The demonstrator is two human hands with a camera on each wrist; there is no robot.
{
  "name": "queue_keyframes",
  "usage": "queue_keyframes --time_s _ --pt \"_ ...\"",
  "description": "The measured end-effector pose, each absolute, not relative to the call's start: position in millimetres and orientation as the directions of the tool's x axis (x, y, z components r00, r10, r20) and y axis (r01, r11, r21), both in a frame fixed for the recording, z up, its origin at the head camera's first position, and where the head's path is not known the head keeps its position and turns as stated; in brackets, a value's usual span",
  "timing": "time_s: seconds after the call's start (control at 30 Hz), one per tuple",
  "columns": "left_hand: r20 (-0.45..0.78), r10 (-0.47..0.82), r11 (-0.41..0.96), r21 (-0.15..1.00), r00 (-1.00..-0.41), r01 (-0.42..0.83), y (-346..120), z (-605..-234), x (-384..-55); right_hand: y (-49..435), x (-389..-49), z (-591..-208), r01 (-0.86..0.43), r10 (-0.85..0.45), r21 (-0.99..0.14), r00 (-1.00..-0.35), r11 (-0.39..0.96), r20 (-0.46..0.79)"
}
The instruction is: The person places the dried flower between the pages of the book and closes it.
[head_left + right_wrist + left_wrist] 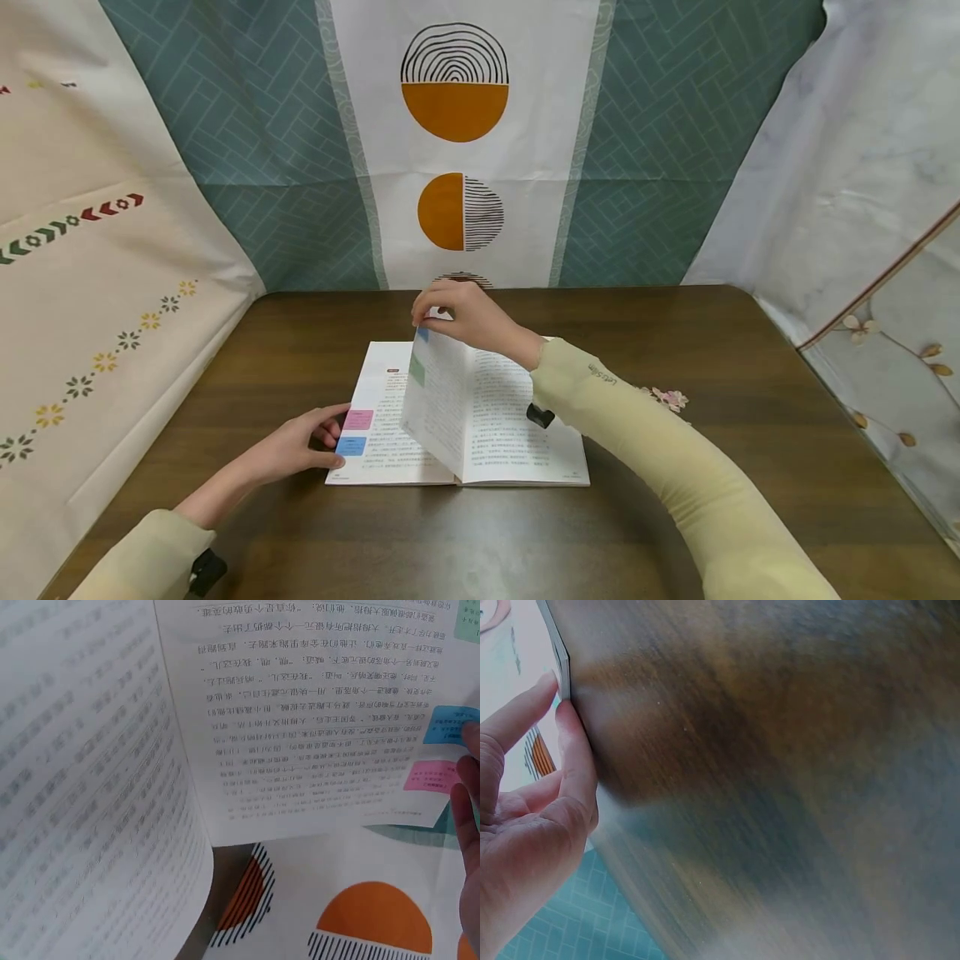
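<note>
Hanging cloth (517, 150): drapes behind the table, printed with orange and black rounds.
Table (750, 400): brown, wood-grained.
Book (513, 454): lies open around the table's middle; I'd guess it's light and bendy, apt to slide, so steadying suits its outer edge.
Lifted page (438, 392): slants up over the left side; thin, likely limp and easily creased or torn, best taken by its far outer corner.
Left hand (300, 446): grips the book's left edge, thumb on the paper; how the hindmost fingers lie, I can't tell.
Right hand (472, 312): thumb and fingertips pinch the lifted page's far corner.
Blue box (351, 447): printed beside the left thumb.
</note>
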State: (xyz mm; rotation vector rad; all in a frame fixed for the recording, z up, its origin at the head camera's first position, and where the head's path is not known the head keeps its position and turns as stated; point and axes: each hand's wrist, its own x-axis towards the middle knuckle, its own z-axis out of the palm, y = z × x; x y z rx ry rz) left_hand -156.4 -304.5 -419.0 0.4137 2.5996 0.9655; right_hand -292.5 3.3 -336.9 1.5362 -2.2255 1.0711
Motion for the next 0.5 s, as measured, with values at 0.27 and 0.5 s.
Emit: queue_keyframes --time_s 0.27,0.5 --pt "-0.197 0.397 0.709 0.686 -0.897 0.163 -306.5 -419.1 -156.0 -25.4 -295.0 -342.7 -0.87 -0.766 -0.449 -0.429 0.207 0.479" --pt "-0.193 0.401 0.7 0.695 -0.895 0.164 -306.0 -419.3 -156.1 -51.3 -297.4 -351.0 -0.881 -0.823 -0.428 -0.39 0.203 0.413"
